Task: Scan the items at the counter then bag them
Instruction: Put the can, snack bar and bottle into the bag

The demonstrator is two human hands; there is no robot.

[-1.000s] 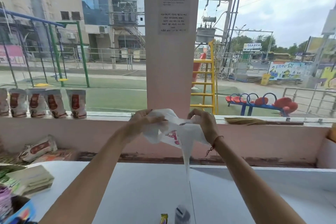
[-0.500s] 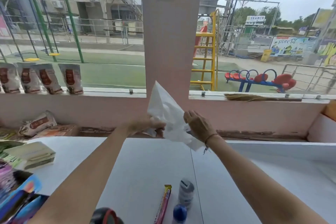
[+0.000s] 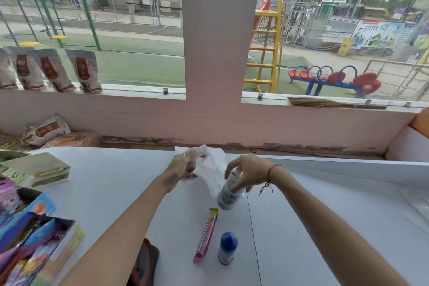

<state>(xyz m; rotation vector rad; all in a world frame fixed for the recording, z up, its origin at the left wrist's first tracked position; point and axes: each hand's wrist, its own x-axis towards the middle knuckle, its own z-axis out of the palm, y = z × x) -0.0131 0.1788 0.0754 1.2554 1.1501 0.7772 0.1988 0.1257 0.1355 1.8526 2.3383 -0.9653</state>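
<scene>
- A small shop, with a white counter (image 3: pixel 104 188) as its working surface, seen from the seller's side.
- At ten o'clock, identical sealed packets (image 3: pixel 84 72) stand in a row on the window ledge (image 3: pixel 139 90), like stock on display.
- At eight o'clock, boxes of colourful wrapped goods (image 3: pixel 34 239) sit on the counter's edge.
- At twelve o'clock, open windows look onto a playground (image 3: pixel 334 79) and a street.
</scene>
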